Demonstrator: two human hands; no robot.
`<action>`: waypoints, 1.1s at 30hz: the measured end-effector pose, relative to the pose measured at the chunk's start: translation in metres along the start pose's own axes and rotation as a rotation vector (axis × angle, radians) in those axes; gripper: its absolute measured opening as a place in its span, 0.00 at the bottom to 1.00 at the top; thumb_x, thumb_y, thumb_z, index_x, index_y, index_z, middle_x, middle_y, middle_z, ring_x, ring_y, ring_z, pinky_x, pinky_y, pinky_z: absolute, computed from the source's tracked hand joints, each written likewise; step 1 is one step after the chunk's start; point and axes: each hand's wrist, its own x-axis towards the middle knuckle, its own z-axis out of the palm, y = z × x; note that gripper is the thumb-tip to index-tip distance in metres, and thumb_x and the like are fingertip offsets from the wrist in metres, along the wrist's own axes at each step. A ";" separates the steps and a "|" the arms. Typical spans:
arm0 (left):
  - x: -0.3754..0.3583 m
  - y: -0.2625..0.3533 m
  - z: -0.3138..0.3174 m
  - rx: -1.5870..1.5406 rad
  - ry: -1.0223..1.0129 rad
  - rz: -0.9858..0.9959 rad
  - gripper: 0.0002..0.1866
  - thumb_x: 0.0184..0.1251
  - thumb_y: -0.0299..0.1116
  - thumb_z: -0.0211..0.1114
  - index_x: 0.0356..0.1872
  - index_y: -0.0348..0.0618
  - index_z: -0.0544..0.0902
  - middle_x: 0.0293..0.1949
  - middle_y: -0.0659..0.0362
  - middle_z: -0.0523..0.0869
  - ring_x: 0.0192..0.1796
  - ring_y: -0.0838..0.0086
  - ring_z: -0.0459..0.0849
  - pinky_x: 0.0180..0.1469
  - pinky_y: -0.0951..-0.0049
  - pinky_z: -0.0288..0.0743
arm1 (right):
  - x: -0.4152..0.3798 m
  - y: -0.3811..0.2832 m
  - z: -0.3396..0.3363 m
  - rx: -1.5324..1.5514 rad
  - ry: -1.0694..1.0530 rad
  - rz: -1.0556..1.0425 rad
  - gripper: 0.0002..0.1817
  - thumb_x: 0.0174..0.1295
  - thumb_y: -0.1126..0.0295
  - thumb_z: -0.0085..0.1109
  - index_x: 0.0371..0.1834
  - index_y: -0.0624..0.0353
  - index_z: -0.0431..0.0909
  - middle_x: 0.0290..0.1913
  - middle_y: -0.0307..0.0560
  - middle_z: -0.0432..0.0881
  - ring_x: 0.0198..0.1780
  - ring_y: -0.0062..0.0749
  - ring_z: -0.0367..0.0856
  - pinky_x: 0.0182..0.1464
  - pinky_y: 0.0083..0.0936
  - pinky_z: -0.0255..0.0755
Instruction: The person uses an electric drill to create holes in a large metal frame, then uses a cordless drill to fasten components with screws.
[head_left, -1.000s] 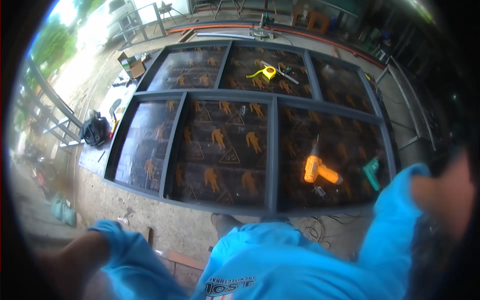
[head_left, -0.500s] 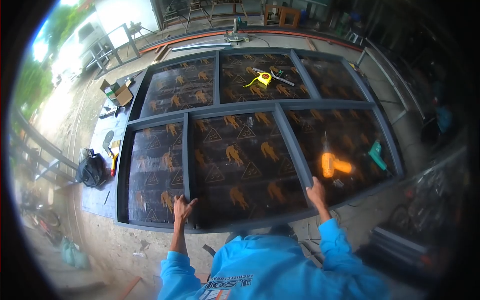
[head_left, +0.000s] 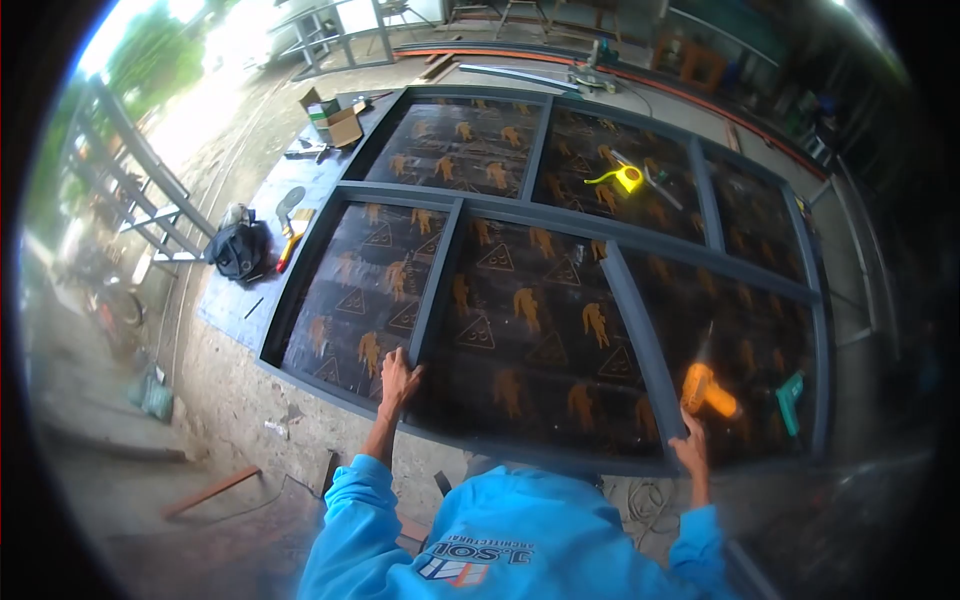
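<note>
A large dark grey metal frame (head_left: 520, 206) with crossbars lies on dark printed boards. My left hand (head_left: 398, 380) is at the near end of the left crossbar (head_left: 438, 275), its thumb and fingers about the bar. At the near end of the right crossbar (head_left: 640, 325), my right hand (head_left: 690, 445) is closed on the metal. That bar's far end shows just below the middle rail, tilted. Close beyond my right hand lies an orange drill (head_left: 708, 390), with a green power tool (head_left: 790, 402) to its right.
A yellow tape measure (head_left: 627, 179) and a metal square (head_left: 662, 188) rest in the far middle section. Left of the frame are an open cardboard box (head_left: 345, 125), a black bag (head_left: 238, 248) and a brush (head_left: 290, 248). A miter saw (head_left: 592, 75) stands behind.
The view has swung left, so the frame appears turned. The right crossbar's far end has come away from the middle rail, and my right hand has moved with its near end.
</note>
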 end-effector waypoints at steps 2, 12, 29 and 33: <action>0.004 -0.010 0.013 0.008 0.006 0.008 0.28 0.56 0.46 0.68 0.53 0.39 0.74 0.55 0.40 0.74 0.57 0.45 0.73 0.57 0.50 0.68 | 0.005 -0.003 0.000 0.039 -0.047 -0.076 0.44 0.39 0.82 0.62 0.69 0.58 0.67 0.62 0.61 0.71 0.63 0.54 0.71 0.65 0.34 0.66; -0.046 -0.032 -0.030 0.032 0.483 -0.372 0.34 0.63 0.55 0.62 0.60 0.38 0.74 0.58 0.41 0.76 0.62 0.47 0.70 0.65 0.55 0.61 | 0.122 -0.036 0.053 -0.606 -0.050 -0.416 0.35 0.54 0.74 0.66 0.67 0.62 0.65 0.61 0.61 0.72 0.62 0.56 0.68 0.65 0.45 0.61; -0.083 -0.062 -0.029 -0.794 0.324 -0.762 0.46 0.58 0.38 0.63 0.73 0.32 0.48 0.49 0.37 0.81 0.50 0.51 0.82 0.57 0.62 0.71 | 0.027 -0.383 0.444 0.254 0.023 -0.247 0.48 0.53 0.80 0.52 0.75 0.70 0.34 0.76 0.71 0.39 0.78 0.58 0.38 0.78 0.43 0.32; -0.082 -0.060 -0.019 -0.923 0.464 -0.695 0.52 0.64 0.46 0.66 0.73 0.25 0.40 0.66 0.33 0.65 0.68 0.50 0.67 0.70 0.64 0.56 | 0.010 -0.438 0.381 0.450 -0.118 -0.064 0.51 0.45 0.83 0.48 0.77 0.66 0.37 0.77 0.65 0.45 0.78 0.53 0.44 0.77 0.34 0.38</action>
